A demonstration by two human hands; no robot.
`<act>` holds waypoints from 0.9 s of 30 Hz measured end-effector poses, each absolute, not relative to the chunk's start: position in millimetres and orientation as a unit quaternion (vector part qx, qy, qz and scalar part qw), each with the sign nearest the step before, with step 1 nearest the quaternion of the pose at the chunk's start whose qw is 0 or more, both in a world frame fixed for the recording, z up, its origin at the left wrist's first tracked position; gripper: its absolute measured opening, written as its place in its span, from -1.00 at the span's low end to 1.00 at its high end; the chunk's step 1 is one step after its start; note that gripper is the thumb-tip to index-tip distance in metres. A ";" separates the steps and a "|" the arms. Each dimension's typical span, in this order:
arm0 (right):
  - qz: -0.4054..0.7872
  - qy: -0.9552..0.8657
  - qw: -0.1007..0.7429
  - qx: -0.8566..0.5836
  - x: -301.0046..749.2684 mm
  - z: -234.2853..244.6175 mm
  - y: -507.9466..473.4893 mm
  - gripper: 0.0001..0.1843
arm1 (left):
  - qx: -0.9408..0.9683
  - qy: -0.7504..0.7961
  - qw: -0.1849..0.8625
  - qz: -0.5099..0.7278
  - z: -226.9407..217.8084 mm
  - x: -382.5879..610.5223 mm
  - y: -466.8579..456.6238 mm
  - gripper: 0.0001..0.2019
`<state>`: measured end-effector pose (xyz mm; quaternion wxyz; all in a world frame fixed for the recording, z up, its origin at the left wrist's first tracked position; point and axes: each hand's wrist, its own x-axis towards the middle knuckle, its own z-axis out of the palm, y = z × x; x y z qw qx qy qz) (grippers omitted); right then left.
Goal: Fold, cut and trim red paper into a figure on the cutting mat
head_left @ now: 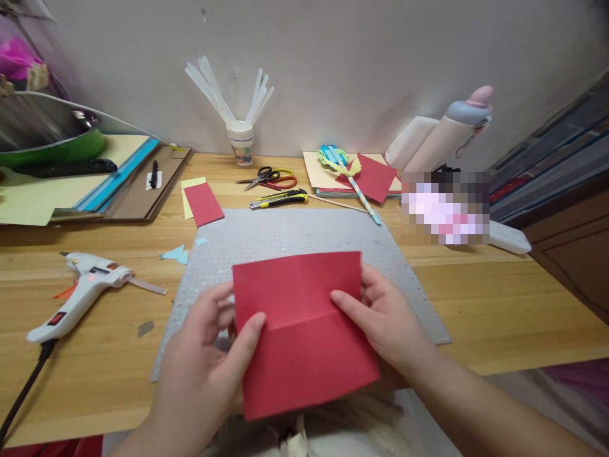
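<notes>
A red sheet of paper (304, 330) with a crease across its middle is held above the grey cutting mat (295, 238). My left hand (209, 355) grips the sheet's left edge, thumb on top, fingers behind. My right hand (380, 317) pinches the right edge, thumb pressed near the crease. Both hands are closed on the paper.
A white glue gun (80, 292) lies at the left with its cord. Scissors (269, 178), a yellow-black utility knife (280, 199), a small red card (203, 203), a cup of glue sticks (240, 143) and paper stacks (71, 184) sit behind the mat. Blue scraps (177, 254) lie nearby.
</notes>
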<state>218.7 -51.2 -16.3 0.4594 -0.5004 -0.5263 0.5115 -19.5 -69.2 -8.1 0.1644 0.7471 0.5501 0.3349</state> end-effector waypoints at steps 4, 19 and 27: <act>0.649 -0.406 0.435 -0.475 213.7 -26.7 -28.3 -0.65 | 0.782 0.534 0.100 0.305 -13.3 -27.7 -62.4 -0.39; 0.314 -0.684 0.349 -0.558 254.3 -36.9 -54.7 -0.44 | 0.887 0.406 0.040 0.215 -39.8 -41.0 -74.8 -0.52; 0.222 -0.883 0.140 -0.388 260.2 -31.2 -85.4 -0.25 | 0.895 0.405 0.039 0.182 -43.2 -52.9 -90.4 -0.55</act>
